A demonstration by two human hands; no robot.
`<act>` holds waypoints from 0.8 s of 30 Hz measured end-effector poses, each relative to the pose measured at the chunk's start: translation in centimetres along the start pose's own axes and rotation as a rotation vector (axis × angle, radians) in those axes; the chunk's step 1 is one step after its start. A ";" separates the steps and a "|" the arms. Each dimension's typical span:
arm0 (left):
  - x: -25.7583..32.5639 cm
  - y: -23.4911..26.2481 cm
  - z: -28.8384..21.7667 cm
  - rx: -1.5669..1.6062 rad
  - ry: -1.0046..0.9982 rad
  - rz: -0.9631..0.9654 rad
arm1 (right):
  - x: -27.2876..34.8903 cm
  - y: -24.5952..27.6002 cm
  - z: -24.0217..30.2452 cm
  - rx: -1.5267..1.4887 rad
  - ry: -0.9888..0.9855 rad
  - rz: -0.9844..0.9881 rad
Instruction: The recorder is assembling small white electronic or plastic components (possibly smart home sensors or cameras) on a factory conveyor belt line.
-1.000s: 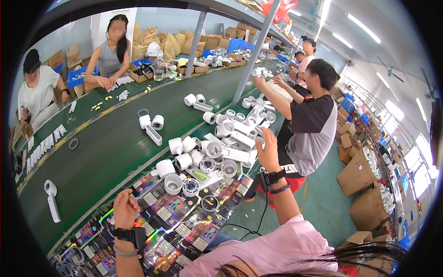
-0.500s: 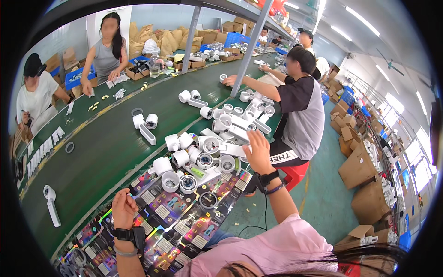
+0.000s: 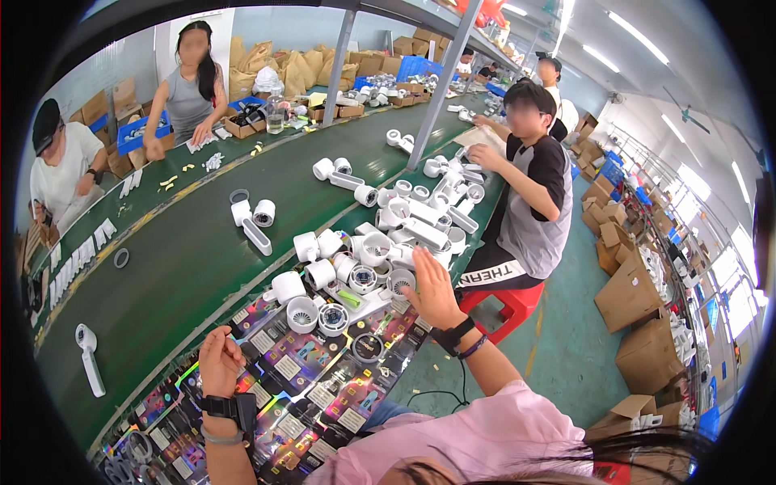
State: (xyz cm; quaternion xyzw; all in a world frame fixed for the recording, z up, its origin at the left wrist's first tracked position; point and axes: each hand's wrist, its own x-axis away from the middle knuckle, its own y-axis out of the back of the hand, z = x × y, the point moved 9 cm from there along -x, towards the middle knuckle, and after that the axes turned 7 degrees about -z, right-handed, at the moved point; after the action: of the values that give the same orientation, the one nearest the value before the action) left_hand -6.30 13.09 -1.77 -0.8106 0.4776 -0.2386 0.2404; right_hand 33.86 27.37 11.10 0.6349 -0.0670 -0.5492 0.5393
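My right hand [image 3: 432,293] is open, its fingers stretched out beside the near right edge of a heap of white handheld fan parts [image 3: 373,249]. Nothing shows in it. To the left, my left hand [image 3: 220,356] hovers over the shiny printed sheets that cover the bench [image 3: 323,396]. Its fingers are loosely bent and slightly apart, with nothing visible in them. Round fan heads with grilles, one of them a white fan head [image 3: 302,314], sit at the heap's near edge beside a green piece [image 3: 349,299]. A dark ring [image 3: 367,348] lies on the sheets between my hands.
A green conveyor belt [image 3: 178,267] runs past the bench, carrying a loose white fan [image 3: 90,360] and other parts. A grey post [image 3: 440,89] rises beside it. One co-worker [image 3: 537,194] sits to the right on a red stool [image 3: 505,311]; others work across the belt. Cardboard boxes [image 3: 647,356] stand right.
My right hand has moved left and down, nearer the heap's close edge. My left hand has barely moved. The co-worker at right has raised their head and drawn an arm back from the belt.
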 end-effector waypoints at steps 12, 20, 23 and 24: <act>1.0 -0.5 -0.5 -0.031 -0.016 0.010 | 1.2 2.4 0.0 0.069 -0.092 -0.185; 0.8 0.3 -0.7 0.036 -0.005 0.005 | -0.9 3.5 6.5 -0.209 -0.002 -0.104; 0.6 0.3 -0.6 0.018 0.002 0.001 | -1.2 1.6 14.4 -0.579 0.128 0.157; 0.4 0.4 -0.2 0.018 0.022 -0.016 | -1.2 0.6 17.0 -0.684 0.200 0.222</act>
State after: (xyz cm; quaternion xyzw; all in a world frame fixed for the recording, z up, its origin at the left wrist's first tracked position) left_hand -6.52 12.55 -1.79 -0.8095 0.4716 -0.2538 0.2405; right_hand 20.56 17.53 15.43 0.4574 0.1050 -0.4131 0.7804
